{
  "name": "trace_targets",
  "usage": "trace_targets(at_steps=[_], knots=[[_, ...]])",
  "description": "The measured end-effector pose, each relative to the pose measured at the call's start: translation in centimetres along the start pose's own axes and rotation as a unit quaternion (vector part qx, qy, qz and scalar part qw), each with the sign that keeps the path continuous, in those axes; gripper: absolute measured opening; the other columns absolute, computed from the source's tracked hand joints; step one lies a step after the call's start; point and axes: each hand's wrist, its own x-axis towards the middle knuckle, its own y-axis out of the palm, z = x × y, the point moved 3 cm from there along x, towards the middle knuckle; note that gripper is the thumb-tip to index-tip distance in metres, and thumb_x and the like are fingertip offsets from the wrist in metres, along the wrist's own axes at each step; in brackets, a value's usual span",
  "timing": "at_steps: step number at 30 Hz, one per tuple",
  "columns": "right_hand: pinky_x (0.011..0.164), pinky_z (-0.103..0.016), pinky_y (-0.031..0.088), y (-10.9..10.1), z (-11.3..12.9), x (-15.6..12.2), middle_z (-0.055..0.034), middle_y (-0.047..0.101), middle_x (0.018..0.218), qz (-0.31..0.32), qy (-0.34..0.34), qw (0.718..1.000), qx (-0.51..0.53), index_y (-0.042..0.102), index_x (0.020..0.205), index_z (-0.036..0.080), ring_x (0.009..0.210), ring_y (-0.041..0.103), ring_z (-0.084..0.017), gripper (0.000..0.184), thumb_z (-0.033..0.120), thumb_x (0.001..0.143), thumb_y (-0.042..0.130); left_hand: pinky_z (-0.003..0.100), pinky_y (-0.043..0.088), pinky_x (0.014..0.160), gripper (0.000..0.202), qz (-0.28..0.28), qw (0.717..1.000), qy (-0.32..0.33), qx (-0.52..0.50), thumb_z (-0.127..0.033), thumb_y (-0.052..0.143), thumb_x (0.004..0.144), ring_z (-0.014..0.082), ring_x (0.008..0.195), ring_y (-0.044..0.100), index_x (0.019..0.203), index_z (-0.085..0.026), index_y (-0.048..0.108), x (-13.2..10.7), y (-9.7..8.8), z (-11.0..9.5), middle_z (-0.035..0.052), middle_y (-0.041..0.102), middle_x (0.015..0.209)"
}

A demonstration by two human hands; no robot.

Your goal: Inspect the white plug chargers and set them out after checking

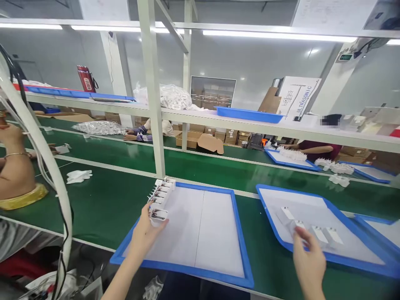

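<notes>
My left hand (144, 233) grips a small white plug part (158, 216) at the near end of a row of white plug parts (162, 191) standing along the left edge of a blue-rimmed tray (240, 250). My right hand (308, 260) reaches over a second blue-rimmed tray (268, 221) to the right, fingertips pinched at one of several flat white pieces (325, 234) lying on it; motion blur hides whether it grips one.
Both trays sit on a green conveyor belt (109, 204). A metal post (153, 91) rises behind the left tray under a shelf holding a blue tray (250, 114) and bags. Another person's arm (15, 171) is at left. Workers sit across the belt.
</notes>
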Motion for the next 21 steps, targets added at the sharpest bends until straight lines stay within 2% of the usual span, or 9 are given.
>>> trace_targets(at_steps=[2,3,5,7,9,13,16,19,21], knots=[[0.085,-0.041,0.053,2.7,2.9,-4.5,-0.0114,0.071,0.103,0.116,-0.063,0.99,0.054,0.066,0.1,0.018,0.094,0.066,-0.03,0.038,0.047,0.078,0.055,0.038,0.051,0.091,0.076,0.023,0.999,0.026,-0.036,-0.05,0.063,0.073,0.0282,0.112,0.06,0.134,-0.019,0.029,-2.7,0.7,-1.1,0.0113,0.058,0.125],[0.084,-0.036,0.053,4.0,4.5,-6.9,-0.0087,0.072,0.101,0.183,-0.1,0.975,0.078,0.066,0.101,0.02,0.092,0.066,-0.026,0.035,0.046,0.079,0.058,0.039,0.05,0.093,0.075,0.041,0.997,0.041,-0.053,-0.05,0.065,0.072,0.0279,0.11,0.062,0.132,-0.02,0.032,-4.3,1.3,-1.8,0.0106,0.06,0.123],[0.083,-0.033,0.053,6.1,7.9,-11.9,-0.0078,0.07,0.102,0.319,-0.186,0.921,0.122,0.065,0.107,0.021,0.089,0.065,-0.022,0.029,0.036,0.084,0.057,0.043,0.046,0.099,0.077,0.088,0.987,0.075,-0.109,-0.038,0.066,0.072,0.0277,0.114,0.059,0.136,-0.02,0.029,-7.4,2.5,-3.1,0.0111,0.059,0.125],[0.079,-0.032,0.053,7.1,10.7,-16.1,-0.0066,0.068,0.101,0.366,-0.257,0.882,0.151,0.063,0.11,0.023,0.086,0.064,-0.021,0.028,0.024,0.083,0.057,0.044,0.045,0.1,0.079,0.109,0.977,0.128,-0.133,-0.024,0.062,0.075,0.0268,0.118,0.055,0.143,-0.022,0.022,-10.1,3.8,-4.1,0.011,0.058,0.127],[0.076,-0.034,0.053,7.5,12.4,-18.9,-0.0064,0.066,0.099,0.343,-0.321,0.871,0.144,0.061,0.111,0.024,0.086,0.062,-0.023,0.037,0.016,0.074,0.06,0.045,0.047,0.097,0.077,0.092,0.968,0.188,-0.139,-0.016,0.057,0.075,0.028,0.116,0.055,0.144,-0.021,0.023,-12.0,4.8,-4.4,0.0123,0.059,0.122],[0.072,-0.038,0.05,7.9,12.4,-21.0,-0.0086,0.063,0.095,0.234,-0.379,0.892,0.073,0.059,0.107,0.02,0.085,0.06,-0.027,0.041,0.017,0.066,0.066,0.047,0.048,0.093,0.081,0.08,0.958,0.249,-0.117,-0.006,0.058,0.065,0.032,0.112,0.054,0.141,-0.019,0.034,-13.4,6.0,-3.6,0.0139,0.06,0.117],[0.07,-0.038,0.045,8.1,12.0,-21.0,-0.0097,0.063,0.093,0.174,-0.419,0.89,0.049,0.06,0.103,0.02,0.082,0.057,-0.028,0.033,0.021,0.07,0.061,0.047,0.047,0.095,0.096,0.169,0.949,0.241,-0.114,-0.003,0.063,0.054,0.0331,0.111,0.053,0.144,-0.017,0.033,-13.5,6.4,-3.2,0.0133,0.061,0.118],[0.063,-0.035,0.038,7.6,12.7,-20.9,-0.0067,0.065,0.081,0.145,-0.513,0.845,0.049,0.064,0.092,0.021,0.071,0.052,-0.024,0.023,0.017,0.073,0.05,0.046,0.047,0.096,0.108,0.276,0.932,0.202,-0.119,-0.004,0.068,0.051,0.0334,0.111,0.053,0.149,-0.018,0.024,-13.5,6.7,-3.5,0.0133,0.06,0.123],[0.057,-0.033,0.035,6.9,13.4,-20.4,-0.0042,0.063,0.072,0.169,-0.551,0.816,0.045,0.065,0.084,0.021,0.064,0.049,-0.021,0.02,0.014,0.074,0.048,0.047,0.047,0.096,0.115,0.306,0.925,0.181,-0.135,-0.007,0.071,0.051,0.035,0.115,0.052,0.151,-0.021,0.016,-13.6,6.6,-3.8,0.0139,0.057,0.129]])
